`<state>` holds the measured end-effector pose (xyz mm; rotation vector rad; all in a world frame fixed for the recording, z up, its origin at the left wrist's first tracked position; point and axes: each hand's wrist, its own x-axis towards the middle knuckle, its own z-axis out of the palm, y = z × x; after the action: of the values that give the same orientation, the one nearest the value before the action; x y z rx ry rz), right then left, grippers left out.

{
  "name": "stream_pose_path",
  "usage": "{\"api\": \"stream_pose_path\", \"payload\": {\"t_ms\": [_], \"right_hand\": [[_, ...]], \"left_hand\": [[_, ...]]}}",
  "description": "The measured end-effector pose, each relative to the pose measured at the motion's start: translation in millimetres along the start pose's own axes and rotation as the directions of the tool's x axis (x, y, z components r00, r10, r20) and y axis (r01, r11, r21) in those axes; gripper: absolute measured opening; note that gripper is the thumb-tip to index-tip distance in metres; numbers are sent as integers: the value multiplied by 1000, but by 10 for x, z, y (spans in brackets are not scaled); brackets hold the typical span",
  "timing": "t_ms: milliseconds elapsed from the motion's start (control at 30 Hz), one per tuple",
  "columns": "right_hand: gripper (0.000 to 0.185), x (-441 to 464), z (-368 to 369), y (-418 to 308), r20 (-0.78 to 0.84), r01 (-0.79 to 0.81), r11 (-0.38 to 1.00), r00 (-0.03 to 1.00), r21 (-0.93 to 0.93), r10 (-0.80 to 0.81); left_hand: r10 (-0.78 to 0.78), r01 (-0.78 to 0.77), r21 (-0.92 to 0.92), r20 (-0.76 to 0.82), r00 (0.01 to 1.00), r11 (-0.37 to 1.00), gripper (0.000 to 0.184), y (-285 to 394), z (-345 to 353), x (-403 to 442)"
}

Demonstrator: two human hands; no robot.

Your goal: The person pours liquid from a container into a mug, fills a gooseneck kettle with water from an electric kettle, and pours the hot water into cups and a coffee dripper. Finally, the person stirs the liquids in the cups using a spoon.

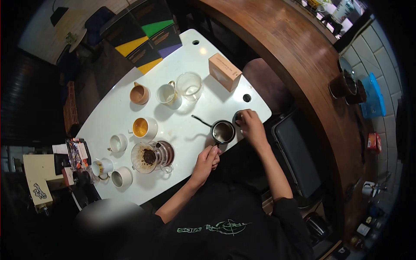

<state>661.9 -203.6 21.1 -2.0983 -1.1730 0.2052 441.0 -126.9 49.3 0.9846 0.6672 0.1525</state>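
My left hand (206, 164) is closed around the handle of a black gooseneck kettle (222, 132). The kettle has its top uncovered, with liquid visible inside, and its thin spout points to the far left. Just right of it, my right hand (251, 126) pinches a small dark round lid (238, 118), partly covered by the fingers. To the left of the kettle, a glass dripper (139, 164) with a paper filter and dark coffee grounds sits on a glass server (166, 154) holding brown liquid.
Several cups stand on the white table (104, 108), among them an orange-lined cup (149, 128) and a brown cup (139, 94). A glass bowl (189, 86) and a cardboard box (224, 72) are at the back. A wooden counter (277, 47) curves along the right.
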Motion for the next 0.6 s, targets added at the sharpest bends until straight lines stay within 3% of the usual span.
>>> {"api": "stream_pose_path", "payload": {"t_ms": [167, 267, 400, 600], "right_hand": [[31, 61, 229, 156, -12, 79, 997, 997, 15, -78], [26, -19, -47, 122, -132, 195, 980, 971, -36, -198], [23, -787, -788, 199, -422, -77, 997, 903, 23, 80], [13, -3096, -1679, 194, -712, -368, 920, 609, 136, 349]], "left_hand": [[-47, 35, 93, 134, 990, 995, 30, 165, 75, -69], [-33, -19, 214, 238, 971, 977, 24, 268, 268, -94], [-137, 50, 252, 340, 930, 966, 23, 101, 609, -71], [-337, 178, 334, 512, 790, 926, 22, -327, 1506, -120]]}}
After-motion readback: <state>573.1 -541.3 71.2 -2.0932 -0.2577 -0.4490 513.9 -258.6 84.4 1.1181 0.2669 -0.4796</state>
